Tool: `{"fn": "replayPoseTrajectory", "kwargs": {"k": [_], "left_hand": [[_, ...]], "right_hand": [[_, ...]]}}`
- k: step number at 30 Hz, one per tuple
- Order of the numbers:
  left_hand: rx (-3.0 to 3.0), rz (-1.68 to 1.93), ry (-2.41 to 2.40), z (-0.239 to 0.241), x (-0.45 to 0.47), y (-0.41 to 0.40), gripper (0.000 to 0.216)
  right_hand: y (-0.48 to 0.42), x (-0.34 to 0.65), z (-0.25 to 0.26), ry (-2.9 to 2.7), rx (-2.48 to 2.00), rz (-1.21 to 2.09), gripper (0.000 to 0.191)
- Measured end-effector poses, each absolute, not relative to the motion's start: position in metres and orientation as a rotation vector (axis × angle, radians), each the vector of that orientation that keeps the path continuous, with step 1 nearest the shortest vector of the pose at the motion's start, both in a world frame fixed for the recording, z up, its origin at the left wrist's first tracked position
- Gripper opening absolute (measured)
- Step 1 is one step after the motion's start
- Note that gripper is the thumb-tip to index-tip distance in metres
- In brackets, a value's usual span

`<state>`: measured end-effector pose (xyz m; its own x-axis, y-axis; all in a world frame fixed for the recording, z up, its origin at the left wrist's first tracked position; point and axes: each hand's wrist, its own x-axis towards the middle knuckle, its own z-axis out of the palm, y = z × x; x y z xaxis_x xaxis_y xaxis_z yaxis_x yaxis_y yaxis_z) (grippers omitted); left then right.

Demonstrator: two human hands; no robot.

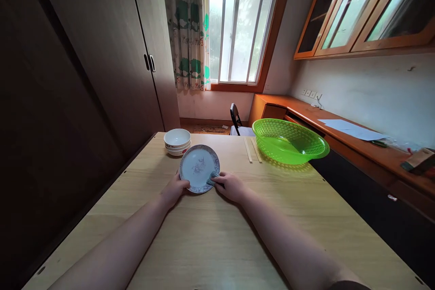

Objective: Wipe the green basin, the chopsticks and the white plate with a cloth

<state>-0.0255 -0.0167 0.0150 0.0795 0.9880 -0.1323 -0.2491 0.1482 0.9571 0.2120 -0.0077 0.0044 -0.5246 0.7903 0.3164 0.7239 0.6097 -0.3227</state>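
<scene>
My left hand (175, 189) grips the lower left rim of a white plate (197, 167) with a grey patterned border and a floral motif in its middle. The plate is tilted so that its face points toward me, above the wooden table. In my right hand (231, 186) is a bunched blue-grey cloth (212, 178), pressed against the plate's lower right rim. Just behind the plate, to the left, stands a stack of white bowls (177, 138) with red patterns on the outside.
A green plastic basket (288, 145) stands at the table's far right. Beside it lie pale chopsticks (252, 150). The light wooden table (190, 244) has a dark wardrobe (102, 54) along its left. Beyond its far edge is a folding chair (235, 118); a desk (340, 122) runs along the right wall.
</scene>
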Motion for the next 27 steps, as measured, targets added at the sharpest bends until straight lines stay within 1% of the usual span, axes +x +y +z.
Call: {"fn": "replayPoseTrajectory", "kwargs": {"k": [5,9,13,18,24,27], "left_hand": [[0.935,1.185,0.950,0.010,-0.020,-0.017,0.063],[1.074,1.226,0.858,0.010,-0.013,-0.019,0.070],[1.103,1.139,0.928,0.006,-0.013,-0.017,0.060],[1.066,1.157,0.919,-0.002,-0.020,-0.009,0.054],[1.079,1.128,0.936,0.000,-0.026,-0.009,0.056],[1.089,1.119,0.960,0.000,-0.027,-0.009,0.053]], "right_hand": [[-0.001,0.211,-0.004,-2.411,-1.210,0.186,0.028],[-0.002,0.208,-0.008,-2.400,-1.232,0.183,0.027],[-0.005,0.207,-0.006,-2.415,-1.214,0.195,0.028],[-0.006,0.209,0.002,-2.446,-1.196,0.221,0.029],[-0.009,0.211,0.009,-2.375,-1.422,0.108,0.029],[-0.011,0.211,0.009,-2.354,-1.419,0.094,0.027]]}}
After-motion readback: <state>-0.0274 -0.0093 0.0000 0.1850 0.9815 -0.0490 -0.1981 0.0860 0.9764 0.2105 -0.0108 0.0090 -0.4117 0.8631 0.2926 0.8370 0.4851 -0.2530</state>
